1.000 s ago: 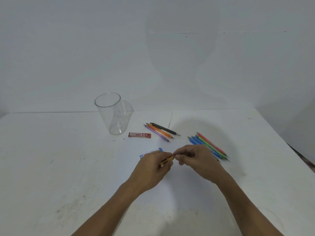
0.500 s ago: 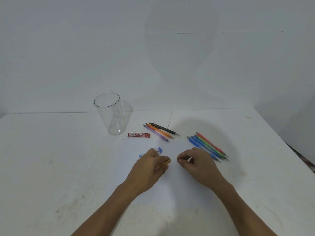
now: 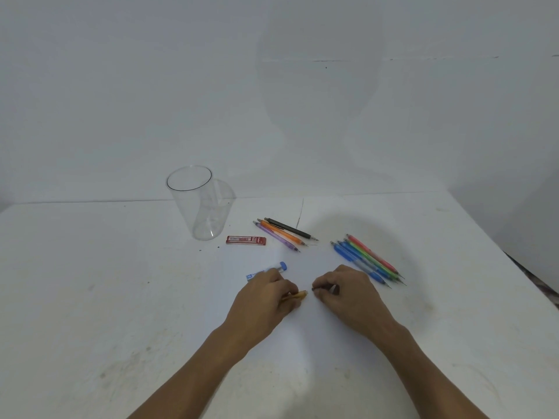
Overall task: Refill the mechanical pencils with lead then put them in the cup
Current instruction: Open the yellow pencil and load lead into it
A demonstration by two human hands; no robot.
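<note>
Left hand (image 3: 266, 300) fingers curl round a pencil (image 3: 300, 295) on the bench (image 3: 90, 297), front-right of the cup (image 3: 196, 213); right hand (image 3: 348, 294) fingers pinch a dark piece (image 3: 313, 288)

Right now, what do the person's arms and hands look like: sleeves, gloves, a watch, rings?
Both forearms are bare to the frame's lower edge, no sleeves showing. The left hand and right hand wear no gloves; no watch, bracelet or ring is visible.
</note>
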